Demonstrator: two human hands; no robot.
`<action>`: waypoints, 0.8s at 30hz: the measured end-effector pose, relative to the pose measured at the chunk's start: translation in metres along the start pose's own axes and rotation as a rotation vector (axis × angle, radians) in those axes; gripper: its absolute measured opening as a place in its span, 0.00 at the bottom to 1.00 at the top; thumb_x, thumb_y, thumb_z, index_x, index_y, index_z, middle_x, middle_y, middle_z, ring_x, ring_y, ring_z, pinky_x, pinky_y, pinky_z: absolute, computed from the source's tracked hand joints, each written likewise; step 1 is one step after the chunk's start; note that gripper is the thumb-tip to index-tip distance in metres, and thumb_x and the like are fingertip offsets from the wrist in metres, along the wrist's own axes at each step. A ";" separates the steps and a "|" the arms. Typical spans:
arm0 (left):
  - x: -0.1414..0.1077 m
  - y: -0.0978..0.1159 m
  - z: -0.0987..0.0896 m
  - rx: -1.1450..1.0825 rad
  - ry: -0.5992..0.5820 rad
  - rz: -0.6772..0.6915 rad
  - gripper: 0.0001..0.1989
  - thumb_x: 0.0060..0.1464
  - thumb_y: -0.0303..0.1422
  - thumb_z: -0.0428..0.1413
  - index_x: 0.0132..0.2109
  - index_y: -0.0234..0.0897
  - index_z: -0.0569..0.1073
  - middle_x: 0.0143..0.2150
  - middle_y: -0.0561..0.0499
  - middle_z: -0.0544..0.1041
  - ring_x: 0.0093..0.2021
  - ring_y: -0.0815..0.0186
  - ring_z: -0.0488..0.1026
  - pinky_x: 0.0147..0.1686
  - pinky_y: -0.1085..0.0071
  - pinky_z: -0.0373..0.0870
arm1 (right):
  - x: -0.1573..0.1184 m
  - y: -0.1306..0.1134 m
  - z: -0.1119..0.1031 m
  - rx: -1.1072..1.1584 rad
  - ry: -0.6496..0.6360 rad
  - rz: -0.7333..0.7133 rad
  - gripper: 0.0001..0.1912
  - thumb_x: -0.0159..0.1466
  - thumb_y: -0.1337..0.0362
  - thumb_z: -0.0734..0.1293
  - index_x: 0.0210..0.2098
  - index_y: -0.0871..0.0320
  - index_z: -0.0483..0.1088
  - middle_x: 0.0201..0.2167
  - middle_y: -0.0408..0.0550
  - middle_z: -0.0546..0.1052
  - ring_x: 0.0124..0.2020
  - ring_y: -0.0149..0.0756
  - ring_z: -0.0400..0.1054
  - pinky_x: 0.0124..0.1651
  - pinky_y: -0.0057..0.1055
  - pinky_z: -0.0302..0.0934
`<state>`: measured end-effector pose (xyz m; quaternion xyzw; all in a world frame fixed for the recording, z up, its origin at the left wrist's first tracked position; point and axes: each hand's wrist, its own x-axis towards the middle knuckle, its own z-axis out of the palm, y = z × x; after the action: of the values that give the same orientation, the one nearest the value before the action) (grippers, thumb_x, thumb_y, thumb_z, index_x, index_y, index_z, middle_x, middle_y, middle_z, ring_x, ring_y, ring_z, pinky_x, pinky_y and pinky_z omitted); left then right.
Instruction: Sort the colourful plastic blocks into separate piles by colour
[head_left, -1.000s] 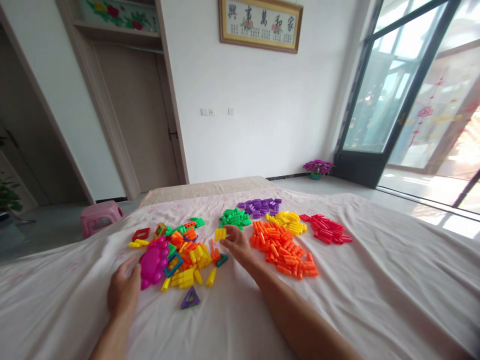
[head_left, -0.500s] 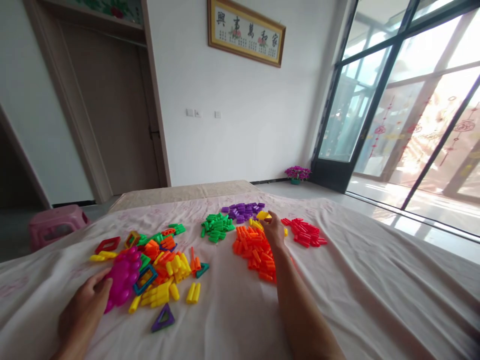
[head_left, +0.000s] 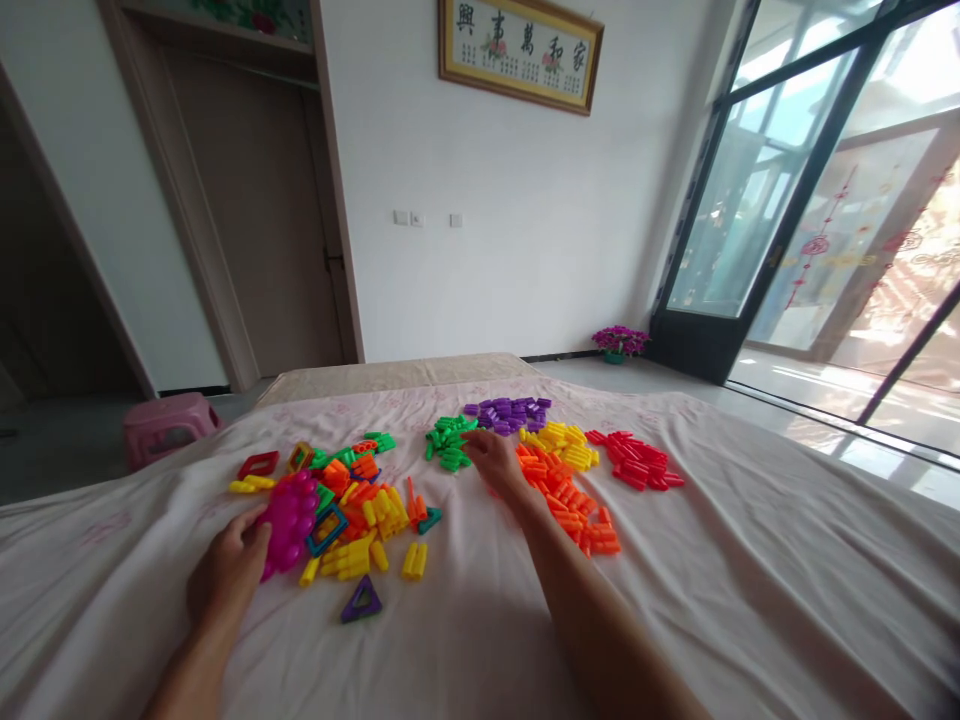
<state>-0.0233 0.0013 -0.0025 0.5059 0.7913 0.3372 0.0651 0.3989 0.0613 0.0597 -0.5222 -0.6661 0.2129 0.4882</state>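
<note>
At the left, my left hand (head_left: 229, 570) is closed on the edge of a magenta bumpy plastic piece (head_left: 291, 525), tilted up against a mixed heap of plastic building pieces. In that heap are yellow pieces (head_left: 349, 560), orange pieces (head_left: 337, 476) and a blue square frame (head_left: 326, 528). My right hand (head_left: 495, 462) hovers between the green pile (head_left: 448, 440) and the orange pile (head_left: 566, 500), its fingers pointing left and slightly apart. Nothing shows in them. Behind it are the yellow pile (head_left: 562, 443) and the purple pile (head_left: 510, 413).
A red pile (head_left: 641, 460) lies on the right of the pale cloth (head_left: 750, 560). Nearer me are a purple triangle (head_left: 362, 602) and a yellow pair (head_left: 414, 561). A pink stool (head_left: 169, 420) stands beyond the left edge, and a potted plant (head_left: 619, 342) by the glass door.
My right hand has moved left from the yellow pile, and the yellow piece has left its fingers. The view has turned a little left. My left hand keeps its hold on the magenta piece.
</note>
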 end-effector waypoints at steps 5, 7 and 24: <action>-0.005 0.012 -0.002 -0.020 -0.047 -0.093 0.28 0.61 0.45 0.48 0.61 0.38 0.76 0.56 0.40 0.82 0.50 0.49 0.80 0.47 0.59 0.73 | -0.034 -0.017 0.058 -0.051 -0.366 -0.219 0.25 0.60 0.61 0.75 0.57 0.55 0.77 0.52 0.51 0.82 0.53 0.47 0.76 0.56 0.40 0.68; -0.004 0.012 -0.001 -0.021 -0.056 -0.089 0.28 0.61 0.45 0.48 0.62 0.38 0.76 0.57 0.39 0.82 0.51 0.48 0.80 0.48 0.59 0.73 | -0.042 -0.021 0.068 -0.153 -0.427 -0.285 0.36 0.55 0.58 0.80 0.62 0.54 0.74 0.57 0.54 0.80 0.59 0.52 0.72 0.62 0.45 0.64; -0.009 0.016 -0.002 -0.075 -0.051 -0.069 0.27 0.62 0.42 0.48 0.63 0.38 0.75 0.62 0.38 0.78 0.57 0.47 0.77 0.54 0.56 0.71 | -0.038 -0.003 0.076 0.408 -0.142 0.102 0.19 0.54 0.67 0.65 0.44 0.58 0.78 0.38 0.48 0.81 0.37 0.39 0.75 0.41 0.34 0.69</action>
<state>-0.0079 -0.0028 0.0063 0.4838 0.7931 0.3515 0.1157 0.3302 0.0436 0.0130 -0.4293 -0.6147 0.4037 0.5243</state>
